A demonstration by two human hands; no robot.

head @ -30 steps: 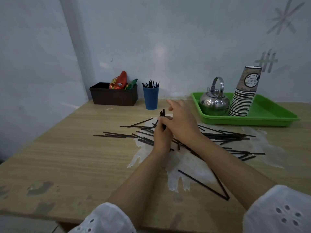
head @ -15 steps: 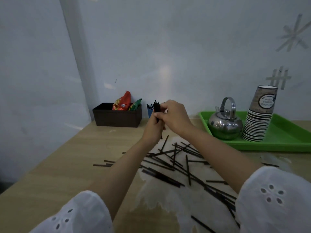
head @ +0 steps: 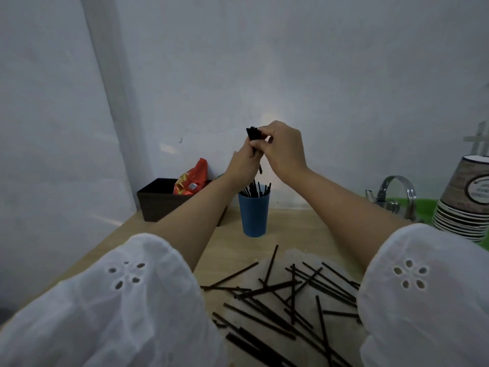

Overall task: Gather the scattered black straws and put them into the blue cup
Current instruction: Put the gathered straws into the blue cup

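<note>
Lifted since 0.5 s ago, the bundle of straws (head: 253, 134) now hangs above the blue cup (head: 254, 215). Nearest, scattered black straws (head: 285, 300) lie crossed on the table (head: 304, 234); beyond them stands the upright cup, with straws in it. Higher up, the 2 hands, left hand (head: 242, 165) and right hand (head: 284, 149), both pinch the bundle with curled fingers.

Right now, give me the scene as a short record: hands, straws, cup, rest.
left hand: grips the lower part of a bundle of straws
right hand: pinches the bundle near its top
bundle: upright, held above the blue cup, not yet in
blue cup: upright on the table, some straws already inside
loose straws: many, crisscrossed on the table nearer the person
rest: brown box with snack packet left of the cup; kettle and stacked paper cups at the green tray, right
</note>
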